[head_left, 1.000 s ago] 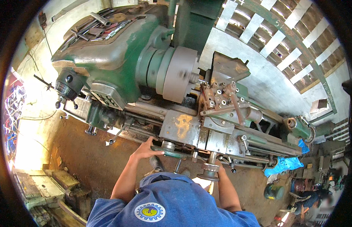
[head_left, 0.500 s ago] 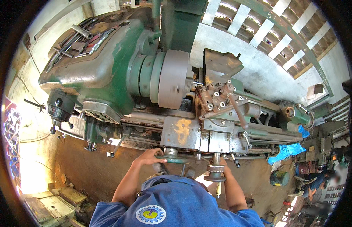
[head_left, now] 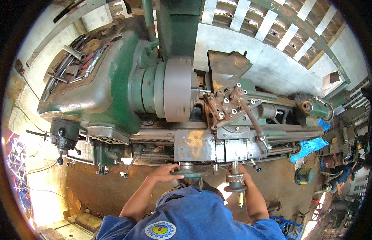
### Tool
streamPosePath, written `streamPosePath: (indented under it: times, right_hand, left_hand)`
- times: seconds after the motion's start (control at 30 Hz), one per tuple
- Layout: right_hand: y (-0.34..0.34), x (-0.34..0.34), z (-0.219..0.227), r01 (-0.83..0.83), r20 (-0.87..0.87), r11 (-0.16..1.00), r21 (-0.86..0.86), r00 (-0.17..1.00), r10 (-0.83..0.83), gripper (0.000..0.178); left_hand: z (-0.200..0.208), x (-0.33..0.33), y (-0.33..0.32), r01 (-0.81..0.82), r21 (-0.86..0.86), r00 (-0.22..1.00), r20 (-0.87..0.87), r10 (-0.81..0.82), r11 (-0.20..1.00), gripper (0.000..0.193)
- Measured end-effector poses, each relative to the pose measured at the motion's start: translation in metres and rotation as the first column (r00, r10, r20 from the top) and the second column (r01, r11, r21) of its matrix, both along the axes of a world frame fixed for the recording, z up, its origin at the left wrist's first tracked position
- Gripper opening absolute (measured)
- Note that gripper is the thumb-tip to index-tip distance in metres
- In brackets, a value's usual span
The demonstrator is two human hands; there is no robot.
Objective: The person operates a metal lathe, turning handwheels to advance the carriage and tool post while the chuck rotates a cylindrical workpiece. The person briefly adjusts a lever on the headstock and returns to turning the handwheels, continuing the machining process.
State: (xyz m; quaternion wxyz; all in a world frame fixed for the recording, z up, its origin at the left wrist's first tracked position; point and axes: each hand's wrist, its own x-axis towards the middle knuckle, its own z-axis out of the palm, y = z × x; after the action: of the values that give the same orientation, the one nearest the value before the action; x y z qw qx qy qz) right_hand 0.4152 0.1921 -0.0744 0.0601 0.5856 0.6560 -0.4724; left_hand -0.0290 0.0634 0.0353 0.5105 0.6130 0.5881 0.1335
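Fingers of the left hand (head_left: 164, 173) curl over the green handwheel (head_left: 190, 174) on the lathe (head_left: 114, 92) apron; the right hand (head_left: 244, 173), grip hidden, sits behind the smaller crank (head_left: 235, 185). Over-feeding could jam the tool post (head_left: 230, 105) into the spinning chuck (head_left: 178, 95). Dirt floor (head_left: 94, 188), slatted wall (head_left: 274, 24) beyond

At the lathe (head_left: 114, 100): my left hand (head_left: 164, 173) rests on the carriage handwheel (head_left: 190, 174), my right hand (head_left: 244, 174) just beside it at the cross-slide handle (head_left: 235, 187). The chuck (head_left: 178, 95) sits behind them, the tool post (head_left: 230, 105) to its right, loose tools (head_left: 74, 66) atop the headstock at left.
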Motion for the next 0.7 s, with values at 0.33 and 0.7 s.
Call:
streamPosePath:
  times: [0.33, 0.7]
  right_hand:
    - [0.016, -0.006, -0.01, -0.06, 0.143, 0.997, 0.048, 0.988, 0.053, 0.033]
    - [0.02, -0.001, -0.03, -0.095, 0.202, 0.992, 0.078, 0.976, 0.077, 0.037]
  left_hand:
    - [0.046, 0.072, 0.003, -0.159, 0.127, 0.874, -0.443, 0.2, 0.979, 0.074]
    - [0.038, 0.077, 0.006, -0.296, 0.123, 0.782, -0.538, 0.314, 0.947, 0.072]
